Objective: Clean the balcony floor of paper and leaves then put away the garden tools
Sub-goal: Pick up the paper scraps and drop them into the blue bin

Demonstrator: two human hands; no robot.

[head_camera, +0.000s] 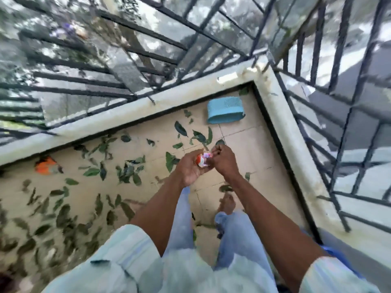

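An orange scrap (45,166) lies at the frame's left against the parapet (118,121), with leaves (127,170) strewn over the balcony floor (249,157) at centre, none gathered. Mid-frame, the left hand (189,168) cups a crumpled orange-and-white paper (203,160) while the right hand (223,159) pinches its edge, apparently balling it for disposal. A blue basket (225,111) sits tipped in the upper-right corner, perhaps awaiting the litter. No garden tools show.

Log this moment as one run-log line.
stage: picking up paper | left hand: holds crumpled wrapper | right hand: pinches same wrapper | leaves: scattered on floor | orange paper: by wall | blue basket: in corner
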